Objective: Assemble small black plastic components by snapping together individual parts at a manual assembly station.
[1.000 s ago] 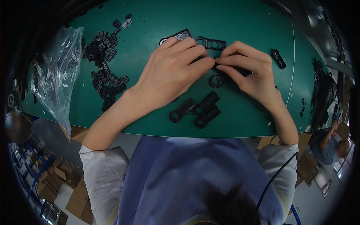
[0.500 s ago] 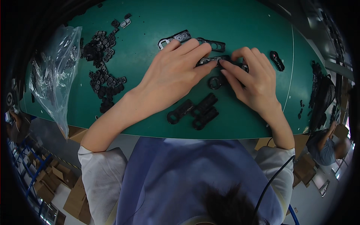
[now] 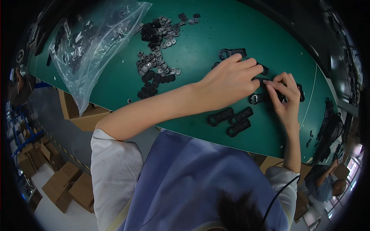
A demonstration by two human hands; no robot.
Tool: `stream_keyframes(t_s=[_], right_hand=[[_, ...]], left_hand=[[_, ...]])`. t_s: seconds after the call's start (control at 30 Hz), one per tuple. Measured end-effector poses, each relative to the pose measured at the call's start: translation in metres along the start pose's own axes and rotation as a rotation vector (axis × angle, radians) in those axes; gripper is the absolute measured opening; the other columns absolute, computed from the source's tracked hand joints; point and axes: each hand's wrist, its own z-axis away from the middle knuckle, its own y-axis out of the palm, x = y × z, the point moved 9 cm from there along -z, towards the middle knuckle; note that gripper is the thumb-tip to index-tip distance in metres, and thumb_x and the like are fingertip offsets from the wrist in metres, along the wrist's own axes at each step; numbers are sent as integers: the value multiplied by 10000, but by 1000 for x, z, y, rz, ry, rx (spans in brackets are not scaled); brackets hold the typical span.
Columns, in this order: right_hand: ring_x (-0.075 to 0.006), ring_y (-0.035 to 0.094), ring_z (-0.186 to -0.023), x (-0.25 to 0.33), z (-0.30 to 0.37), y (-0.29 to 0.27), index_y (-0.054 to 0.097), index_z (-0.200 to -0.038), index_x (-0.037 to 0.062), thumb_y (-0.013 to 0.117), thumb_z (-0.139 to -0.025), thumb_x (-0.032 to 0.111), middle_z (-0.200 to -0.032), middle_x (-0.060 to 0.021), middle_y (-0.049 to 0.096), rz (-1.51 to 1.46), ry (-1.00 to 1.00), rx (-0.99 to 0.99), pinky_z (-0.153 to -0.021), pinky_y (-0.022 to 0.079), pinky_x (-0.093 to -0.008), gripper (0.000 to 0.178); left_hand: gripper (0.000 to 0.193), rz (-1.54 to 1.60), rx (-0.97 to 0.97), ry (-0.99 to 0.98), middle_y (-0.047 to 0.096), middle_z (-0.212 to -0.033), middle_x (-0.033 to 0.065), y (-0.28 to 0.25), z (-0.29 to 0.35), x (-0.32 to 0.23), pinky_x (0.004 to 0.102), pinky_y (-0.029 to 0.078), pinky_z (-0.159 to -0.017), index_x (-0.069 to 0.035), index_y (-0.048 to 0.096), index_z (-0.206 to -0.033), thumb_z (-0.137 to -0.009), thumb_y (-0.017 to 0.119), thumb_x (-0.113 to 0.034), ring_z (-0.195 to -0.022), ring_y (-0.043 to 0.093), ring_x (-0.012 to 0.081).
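Observation:
Side by side over the green table, my left hand and my right hand meet at a small elongated black plastic housing. My left fingers curl down onto it, their tips partly hidden. Thumb and forefinger of my right hand pinch at its right end; what is between them is too small to make out. Beyond my left hand lies another black housing, and a further one shows past its fingers. A black piece with a silvery ring end rests below the hands. Nearer me are three black housings.
Many small black and grey button-like parts lie heaped left of my hands. Past them sits a clear plastic bag with dark parts. Black items gather at the right edge. Cardboard boxes stand on the floor; another person is at far right.
The view has turned, so the table and its things appear shifted to the right. Both hands stay together at the black housing, my left hand now covering more of it.

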Motion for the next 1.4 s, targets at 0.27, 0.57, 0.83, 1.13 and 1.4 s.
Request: stream_keyframes(t_s=[0.27,0.57,0.83,1.13,1.4], right_hand=[[-202,547,-685,45,-71,-8,679,-833,-5,706,-723,10,-770,-76,569,-84,-228,11,-609,424,-297,115],[-287,622,-862,120,-141,119,658,-836,47,693,-744,122,-957,-85,624,97,-786,321,-728,509,-394,124],[-204,645,-764,80,-153,34,652,-877,7,692,-817,132,-859,-71,656,-72,-410,39,-683,506,-300,144],[-185,619,-727,15,-42,-14,671,-908,1,692,-751,-19,-813,-78,634,-126,-110,58,-648,491,-274,159],[-214,602,-716,7,-32,6,675,-873,-7,709,-711,-43,-797,-80,603,17,-170,8,-617,481,-290,169]], left_hand=[[149,-50,20,-11,583,-959,82,3,5,-2,338,442,-767,-33,654,-833,-698,610,-80,-974,550,218],[204,-32,-35,35,599,-987,94,5,3,-18,361,448,-824,-33,645,-877,-690,630,-112,-955,571,240],[69,-94,-117,7,579,-870,78,-27,-3,0,337,431,-758,-58,618,-744,-696,600,-104,-913,561,224],[163,-32,-42,-22,603,-930,40,-19,-9,29,326,430,-711,-27,658,-883,-728,679,-71,-898,560,198],[118,12,-64,-16,591,-888,37,-16,-10,29,314,420,-698,-37,684,-848,-735,677,-70,-853,552,184]])
